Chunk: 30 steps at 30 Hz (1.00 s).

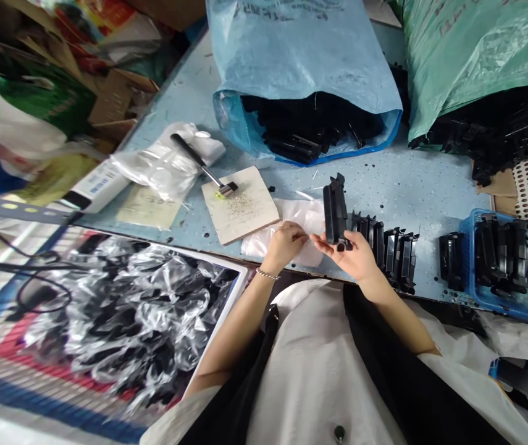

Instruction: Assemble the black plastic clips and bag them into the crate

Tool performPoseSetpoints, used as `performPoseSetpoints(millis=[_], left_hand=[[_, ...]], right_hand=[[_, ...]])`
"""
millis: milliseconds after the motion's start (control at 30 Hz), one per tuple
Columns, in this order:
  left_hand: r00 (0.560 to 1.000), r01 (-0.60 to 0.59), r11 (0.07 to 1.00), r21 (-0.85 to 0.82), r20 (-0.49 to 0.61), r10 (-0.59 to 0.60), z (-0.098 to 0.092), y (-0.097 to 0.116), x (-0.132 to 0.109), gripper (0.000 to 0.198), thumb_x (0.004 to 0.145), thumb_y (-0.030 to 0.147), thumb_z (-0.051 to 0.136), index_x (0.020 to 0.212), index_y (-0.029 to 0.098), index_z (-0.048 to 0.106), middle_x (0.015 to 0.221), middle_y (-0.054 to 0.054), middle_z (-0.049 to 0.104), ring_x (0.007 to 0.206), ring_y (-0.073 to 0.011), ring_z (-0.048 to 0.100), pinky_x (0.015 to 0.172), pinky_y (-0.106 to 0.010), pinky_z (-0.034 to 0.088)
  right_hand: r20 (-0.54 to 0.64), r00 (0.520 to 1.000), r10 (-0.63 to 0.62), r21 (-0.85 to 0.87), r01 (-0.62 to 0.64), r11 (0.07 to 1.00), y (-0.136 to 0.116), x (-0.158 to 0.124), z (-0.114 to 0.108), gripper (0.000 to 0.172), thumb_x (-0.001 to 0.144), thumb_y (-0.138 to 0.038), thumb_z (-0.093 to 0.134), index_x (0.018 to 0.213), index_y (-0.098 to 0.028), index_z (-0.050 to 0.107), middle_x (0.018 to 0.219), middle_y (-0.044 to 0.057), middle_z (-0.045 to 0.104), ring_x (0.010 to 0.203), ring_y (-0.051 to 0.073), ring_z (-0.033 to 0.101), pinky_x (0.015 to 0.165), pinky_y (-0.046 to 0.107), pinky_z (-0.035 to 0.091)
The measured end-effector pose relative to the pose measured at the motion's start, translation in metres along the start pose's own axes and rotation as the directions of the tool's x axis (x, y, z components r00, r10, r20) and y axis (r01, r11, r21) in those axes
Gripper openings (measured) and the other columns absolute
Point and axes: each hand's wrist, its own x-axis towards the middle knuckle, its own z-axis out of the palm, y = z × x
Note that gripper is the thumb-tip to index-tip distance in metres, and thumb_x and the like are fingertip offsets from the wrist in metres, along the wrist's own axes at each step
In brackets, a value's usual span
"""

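Note:
My right hand (355,254) grips a long black plastic part (335,209), holding it upright by its lower end at the table's front edge. My left hand (286,242), a bracelet on its wrist, pinches the edge of a clear plastic bag (298,217) lying on the blue table (412,185), just left of the part. Beside my right hand a row of similar black parts (391,247) stands on the table.
A blue basket (499,262) of black parts sits at the right. Blue sack (301,68) and green sack (472,55) of black parts lie at the back. A wooden board (240,207) with a brush (201,164) lies left. A bin of bagged parts (125,309) stands at lower left.

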Motion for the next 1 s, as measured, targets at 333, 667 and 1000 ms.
performPoseSetpoints(millis=[333, 667, 1000], left_hand=[[0.947, -0.319, 0.900, 0.298, 0.075, 0.311, -0.029, 0.001, -0.004, 0.037, 0.088, 0.008, 0.048, 0.111, 0.020, 0.074, 0.120, -0.013, 0.072, 0.113, -0.0281, 0.067, 0.101, -0.047, 0.056], [0.896, -0.443, 0.875, 0.197, 0.114, 0.428, -0.035, 0.007, -0.028, 0.066, 0.087, 0.000, 0.041, 0.150, 0.020, 0.050, 0.151, -0.013, 0.054, 0.141, -0.0255, 0.052, 0.121, -0.047, 0.044], [0.828, -0.501, 0.862, -0.073, 0.248, 0.503, -0.019, 0.049, -0.078, 0.063, 0.092, 0.016, 0.062, 0.152, 0.027, 0.048, 0.142, -0.015, 0.059, 0.131, -0.0283, 0.061, 0.111, -0.044, 0.054]], right_hand=[[0.212, 0.971, 0.109, 0.038, -0.120, 0.992, 0.003, -0.031, -0.014, 0.039, 0.078, -0.048, 0.066, 0.102, -0.017, 0.066, 0.079, 0.004, 0.069, 0.055, 0.014, 0.054, 0.050, 0.027, 0.042], [0.392, 0.801, 0.452, 0.229, -0.561, 0.796, 0.025, -0.018, -0.021, 0.049, 0.085, -0.048, 0.052, 0.110, -0.008, 0.064, 0.066, 0.000, 0.058, 0.044, 0.007, 0.027, 0.037, 0.020, 0.024], [0.281, 0.954, 0.103, -0.559, 0.076, 0.825, 0.009, -0.035, 0.002, 0.064, 0.076, -0.041, 0.084, 0.132, -0.022, 0.061, 0.123, 0.006, 0.067, 0.105, 0.020, 0.063, 0.086, 0.030, 0.054]])
